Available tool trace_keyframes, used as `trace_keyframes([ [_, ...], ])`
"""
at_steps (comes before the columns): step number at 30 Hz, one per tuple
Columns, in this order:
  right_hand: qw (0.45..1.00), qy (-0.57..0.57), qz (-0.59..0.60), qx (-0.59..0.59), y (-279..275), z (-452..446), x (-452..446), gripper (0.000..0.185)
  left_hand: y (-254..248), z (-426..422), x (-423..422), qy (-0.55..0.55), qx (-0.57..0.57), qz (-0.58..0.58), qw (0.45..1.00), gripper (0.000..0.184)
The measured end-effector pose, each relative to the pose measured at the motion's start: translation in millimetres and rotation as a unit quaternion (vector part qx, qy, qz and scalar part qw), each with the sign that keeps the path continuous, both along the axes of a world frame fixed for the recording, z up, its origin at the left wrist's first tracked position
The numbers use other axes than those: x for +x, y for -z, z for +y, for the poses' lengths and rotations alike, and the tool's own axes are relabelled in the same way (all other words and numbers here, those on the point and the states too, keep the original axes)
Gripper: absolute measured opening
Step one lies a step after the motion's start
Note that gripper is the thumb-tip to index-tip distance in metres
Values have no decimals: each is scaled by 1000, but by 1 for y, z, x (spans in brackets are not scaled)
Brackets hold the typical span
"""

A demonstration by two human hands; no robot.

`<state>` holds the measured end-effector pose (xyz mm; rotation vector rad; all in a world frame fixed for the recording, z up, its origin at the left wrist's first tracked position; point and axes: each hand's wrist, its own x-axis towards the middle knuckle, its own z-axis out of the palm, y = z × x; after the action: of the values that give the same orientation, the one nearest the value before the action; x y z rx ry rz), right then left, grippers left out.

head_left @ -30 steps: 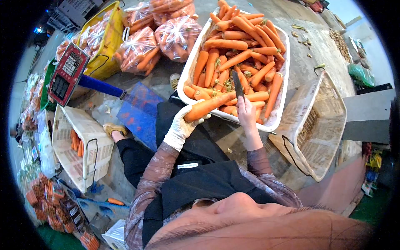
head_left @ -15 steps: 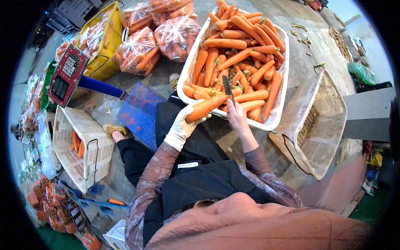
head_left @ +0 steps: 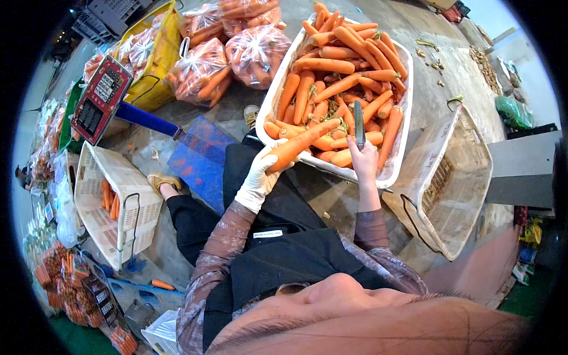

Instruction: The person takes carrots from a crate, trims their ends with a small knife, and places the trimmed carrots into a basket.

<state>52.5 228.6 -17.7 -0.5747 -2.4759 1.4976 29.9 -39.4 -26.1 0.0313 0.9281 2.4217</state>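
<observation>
My left hand (head_left: pixel 259 177), in a white glove, is wrapped round the thick end of a carrot (head_left: pixel 303 144). The carrot's other end points up and right, over the near edge of a white basket (head_left: pixel 273 94) heaped with loose carrots (head_left: pixel 343 89). Bare and closed, my right hand (head_left: pixel 364 158) grips a knife (head_left: pixel 359 123) by its handle. Its blade points away from me over the heap, a short way right of the held carrot and apart from it.
Bagged carrots (head_left: pixel 257 56) stand beyond my left hand, near a yellow crate (head_left: pixel 155 65). A scale with a red display (head_left: pixel 102 100) and blue platform (head_left: pixel 198 160) is at left. Tipped white crates lie at left (head_left: pixel 127 204) and right (head_left: pixel 441 177). One carrot (head_left: pixel 161 285) lies lower left.
My right hand has moved right with the knife, away from the carrot's tip, and the blade now points more straight ahead. My left hand still holds the carrot, slightly shifted.
</observation>
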Motion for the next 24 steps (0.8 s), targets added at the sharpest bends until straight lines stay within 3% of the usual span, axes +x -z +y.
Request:
trace_keyframes([
  [1,941,34,44,335,-3,-1,1,27,-3,0,0,-1,0,0,1000,75],
  [5,949,4,54,310,-12,-11,7,18,-6,6,2,-11,-34,21,999,74],
  [7,937,-89,218,258,-9,-22,8,13,0,7,1,-23,-30,24,999,69],
  [10,936,-154,163,271,-2,-47,20,12,12,11,2,-76,-97,96,988,74],
  [20,922,-137,146,330,16,-53,23,12,7,20,8,-77,-202,152,964,72],
  [24,927,-111,95,346,23,-52,25,14,12,29,10,-87,-294,252,918,65],
])
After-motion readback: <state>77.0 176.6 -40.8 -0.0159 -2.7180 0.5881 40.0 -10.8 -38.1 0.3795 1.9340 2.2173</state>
